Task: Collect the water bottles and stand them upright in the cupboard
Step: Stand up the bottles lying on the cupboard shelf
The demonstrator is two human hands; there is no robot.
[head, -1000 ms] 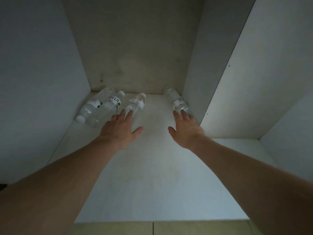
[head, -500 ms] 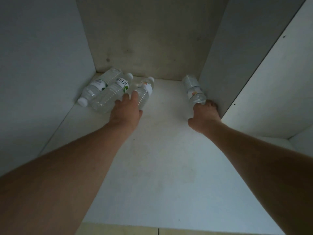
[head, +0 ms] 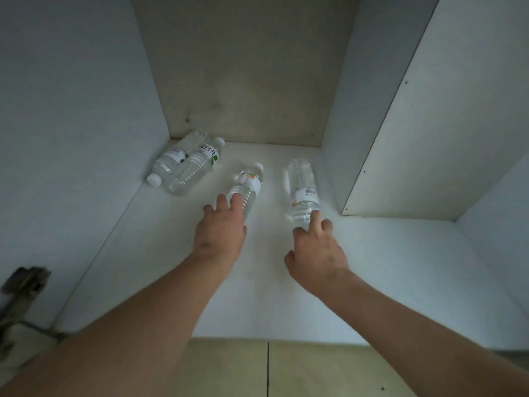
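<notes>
Four clear water bottles lie on their sides on the white cupboard floor (head: 286, 296). Two lie together in the back left corner: one against the left wall (head: 174, 159), one with a green-marked label (head: 197, 167) beside it. A third bottle (head: 250, 180) lies near the middle, cap pointing away; the fingers of my left hand (head: 221, 230) rest on its near end. The fourth bottle (head: 302, 181) lies to the right with its base pointing away. My right hand (head: 317, 250) touches its near end with an extended index finger, the other fingers loosely curled.
The cupboard has a left wall, a dull back panel (head: 243, 81) and a white divider panel (head: 429, 124) on the right with a further bay behind it. A dark hinge (head: 23, 285) sits at the lower left. Tan floor (head: 286, 368) shows below the front edge.
Both hands have drawn back toward me. The middle bottle has come away from the left pair, and the right bottle has come away from the right wall toward the centre.
</notes>
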